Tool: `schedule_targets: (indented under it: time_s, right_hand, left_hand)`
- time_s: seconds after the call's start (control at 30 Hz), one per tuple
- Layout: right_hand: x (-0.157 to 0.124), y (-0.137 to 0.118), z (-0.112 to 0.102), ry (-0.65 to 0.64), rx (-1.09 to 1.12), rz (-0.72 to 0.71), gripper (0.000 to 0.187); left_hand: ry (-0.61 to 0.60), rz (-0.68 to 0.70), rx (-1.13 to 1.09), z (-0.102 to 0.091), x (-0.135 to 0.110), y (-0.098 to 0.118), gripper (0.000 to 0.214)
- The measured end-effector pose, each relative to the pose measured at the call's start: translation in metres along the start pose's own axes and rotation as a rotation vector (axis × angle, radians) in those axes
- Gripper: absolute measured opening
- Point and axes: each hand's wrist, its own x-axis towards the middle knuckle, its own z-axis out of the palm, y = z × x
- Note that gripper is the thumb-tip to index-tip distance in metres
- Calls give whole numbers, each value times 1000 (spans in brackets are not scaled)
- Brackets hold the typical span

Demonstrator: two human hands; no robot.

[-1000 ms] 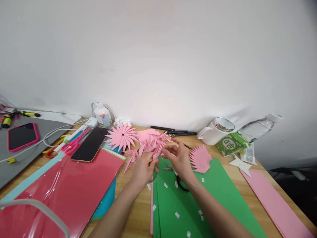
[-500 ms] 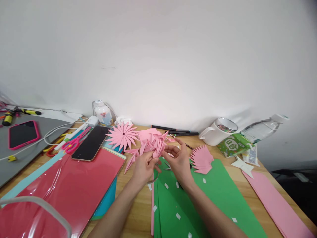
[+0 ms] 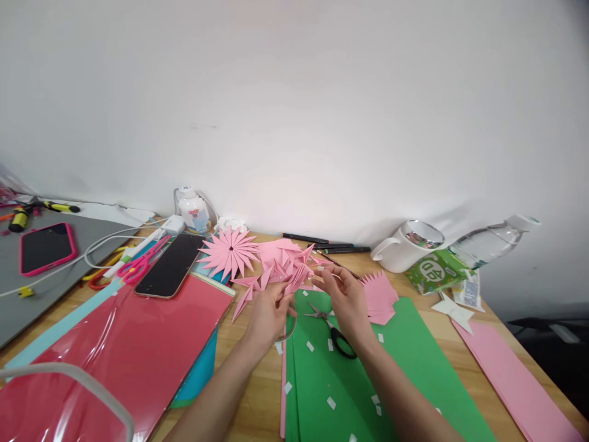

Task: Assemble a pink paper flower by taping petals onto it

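My left hand (image 3: 270,313) is closed on a folded pink paper piece (image 3: 298,279) with pointed pleats. My right hand (image 3: 344,298) is just right of it, its thumb and finger pinched together. Something small and whitish seems to be at those fingertips, too small to name. Behind the hands lies a heap of folded pink paper points (image 3: 278,255). A finished pink paper starburst (image 3: 230,248) sits left of the heap, and a pink fan (image 3: 381,298) lies partly behind my right hand. Black-handled scissors (image 3: 340,342) rest on green paper (image 3: 414,356) below. A tape roll (image 3: 289,331) shows under my left hand.
To the left are a red folder (image 3: 119,356), a black phone (image 3: 170,267), pink scissors (image 3: 140,264) and a white bottle (image 3: 194,212). Markers (image 3: 347,249) lie by the wall. A mug (image 3: 407,245), water bottle (image 3: 492,242) and pink sheets (image 3: 515,374) are at right.
My right hand has moved slightly right, away from the folded pink paper, uncovering more of the black scissors. My left hand stays on the paper, which now leans more to the right.
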Motion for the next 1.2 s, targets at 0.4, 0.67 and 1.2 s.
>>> schedule_targets:
  time_s: [0.4, 0.67, 1.2]
  right_hand:
    - [5, -2, 9, -326, -648, -246, 18]
    - [3, 0, 19, -180, -728, -228, 16]
    - [-5, 2, 26, -115, -1016, -352, 17]
  left_hand:
    - [28, 123, 229, 2, 2, -22, 14]
    - [38, 117, 223, 2, 1, -18, 15]
    - [38, 123, 198, 2, 2, -21, 19]
